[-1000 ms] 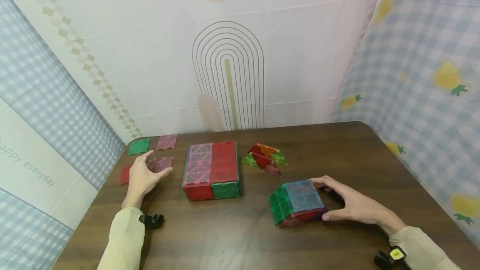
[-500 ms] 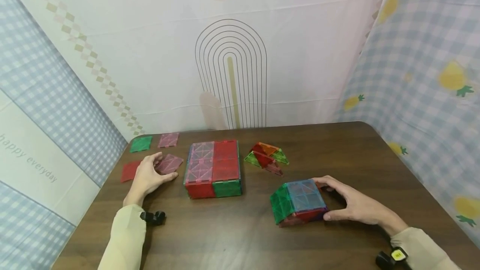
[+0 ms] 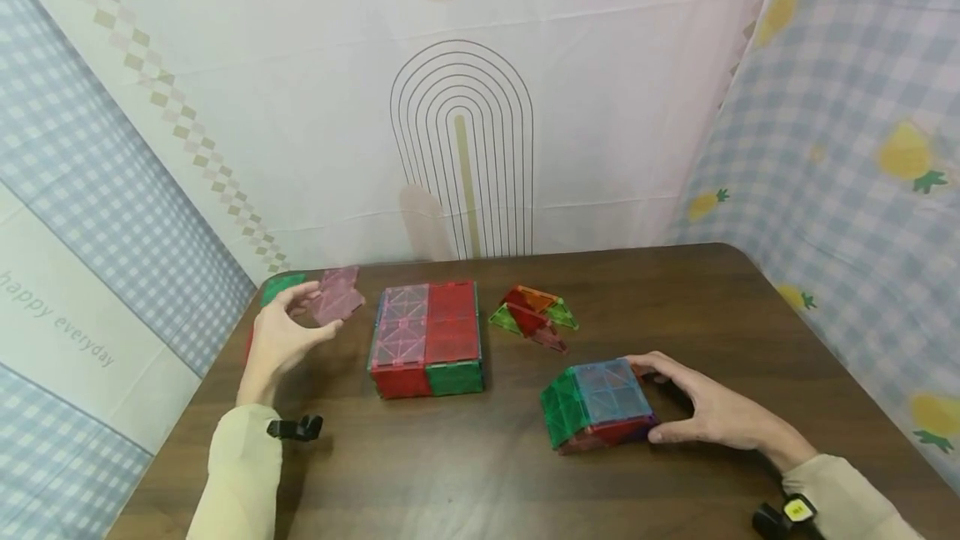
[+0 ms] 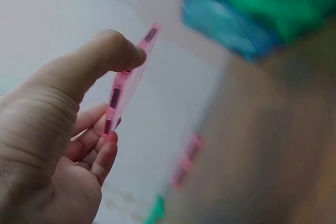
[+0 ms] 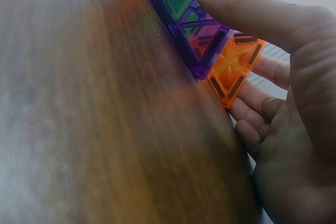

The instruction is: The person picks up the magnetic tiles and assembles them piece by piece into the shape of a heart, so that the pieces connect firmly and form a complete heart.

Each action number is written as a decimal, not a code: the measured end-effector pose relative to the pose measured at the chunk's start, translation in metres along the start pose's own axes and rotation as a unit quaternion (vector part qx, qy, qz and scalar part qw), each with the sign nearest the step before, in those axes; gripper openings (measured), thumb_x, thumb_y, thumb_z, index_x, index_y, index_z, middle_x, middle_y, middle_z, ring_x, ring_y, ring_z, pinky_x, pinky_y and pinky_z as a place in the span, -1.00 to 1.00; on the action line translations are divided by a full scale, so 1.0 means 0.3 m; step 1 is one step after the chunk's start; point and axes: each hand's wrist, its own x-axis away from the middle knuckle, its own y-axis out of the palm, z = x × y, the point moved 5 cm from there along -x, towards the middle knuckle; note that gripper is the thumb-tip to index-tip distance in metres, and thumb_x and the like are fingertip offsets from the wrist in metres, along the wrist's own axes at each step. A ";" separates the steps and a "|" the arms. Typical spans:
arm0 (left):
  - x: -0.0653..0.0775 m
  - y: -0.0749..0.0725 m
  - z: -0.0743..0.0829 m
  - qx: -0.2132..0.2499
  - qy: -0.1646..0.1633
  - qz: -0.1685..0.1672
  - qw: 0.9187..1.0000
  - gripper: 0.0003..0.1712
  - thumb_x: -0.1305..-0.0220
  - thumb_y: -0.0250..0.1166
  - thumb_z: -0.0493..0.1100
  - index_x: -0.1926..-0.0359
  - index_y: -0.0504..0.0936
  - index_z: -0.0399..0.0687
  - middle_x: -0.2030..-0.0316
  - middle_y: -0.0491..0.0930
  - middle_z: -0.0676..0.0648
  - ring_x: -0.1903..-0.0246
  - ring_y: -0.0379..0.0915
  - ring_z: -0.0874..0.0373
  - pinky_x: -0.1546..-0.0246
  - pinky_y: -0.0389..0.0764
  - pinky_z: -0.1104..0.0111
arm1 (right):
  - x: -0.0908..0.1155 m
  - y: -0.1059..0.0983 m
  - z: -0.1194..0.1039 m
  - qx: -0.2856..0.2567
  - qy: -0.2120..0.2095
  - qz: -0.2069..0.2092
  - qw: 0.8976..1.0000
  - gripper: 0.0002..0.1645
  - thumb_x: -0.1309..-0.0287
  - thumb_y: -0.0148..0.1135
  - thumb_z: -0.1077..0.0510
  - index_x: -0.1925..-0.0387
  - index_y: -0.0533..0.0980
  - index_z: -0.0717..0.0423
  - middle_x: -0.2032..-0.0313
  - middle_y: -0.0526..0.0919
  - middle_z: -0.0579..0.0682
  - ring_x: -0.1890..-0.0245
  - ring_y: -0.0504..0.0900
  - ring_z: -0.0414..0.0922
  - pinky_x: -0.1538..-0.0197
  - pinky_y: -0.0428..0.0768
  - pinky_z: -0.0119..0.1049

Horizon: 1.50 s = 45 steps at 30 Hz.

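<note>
My left hand [image 3: 281, 336] pinches a pink square magnetic tile [image 4: 122, 90] by its edges, thumb on one side and fingers on the other. In the head view the held tile overlaps a second pink tile [image 3: 342, 275] behind it. At the front right, my right hand [image 3: 712, 411] grips the end of a small magnetic-tile block [image 3: 611, 394] with a blue top and a sloping green side. The right wrist view has the thumb on a purple triangle tile [image 5: 184, 24] and the fingers behind an orange tile [image 5: 231, 64].
A larger box of magnetic tiles [image 3: 427, 327], pink and red on top, stands between the hands. Behind it to the right lie several triangular tiles [image 3: 532, 315]. A green tile [image 3: 281, 283] lies at the back left corner, and a red one is mostly hidden behind the left hand.
My left hand shifts the pink tile to the right, then lifts it from the table and moves back and left with it. The right hand and the small block stay in place.
</note>
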 end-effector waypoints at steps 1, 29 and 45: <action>-0.002 -0.005 0.037 0.016 0.012 0.007 1.000 -0.10 -0.24 0.71 -0.04 -0.54 0.55 -0.06 -0.38 0.63 -0.17 -0.30 0.51 -0.03 -0.32 0.52 0.16 | 0.002 -0.002 0.000 -0.001 0.000 0.001 1.000 0.07 -0.35 0.58 0.18 -0.73 0.22 0.00 -0.54 0.42 -0.06 -0.49 0.37 -0.37 -0.42 0.42 -0.47; 0.207 0.628 0.921 0.152 0.278 -0.199 0.927 -0.14 0.06 0.76 -0.10 -0.33 0.69 -0.08 -0.10 0.74 0.03 0.02 0.67 0.18 0.02 0.77 0.34 | 0.044 -0.013 0.011 -0.006 0.015 0.004 1.000 0.11 -0.32 0.60 0.17 -0.74 0.20 -0.13 -0.54 0.44 -0.06 -0.48 0.42 -0.27 -0.41 0.44 -0.42; 0.344 0.956 1.030 -0.053 0.272 -0.243 0.930 -0.06 -0.10 0.69 0.15 -0.44 0.61 -0.10 -0.25 0.64 0.02 -0.17 0.45 0.21 -0.10 0.56 0.58 | 0.026 -0.022 0.006 -0.085 -0.004 0.002 0.996 0.24 -0.22 0.63 0.29 -0.76 0.14 -0.12 -0.57 0.38 0.16 -0.46 0.46 -0.28 -0.41 0.47 -0.46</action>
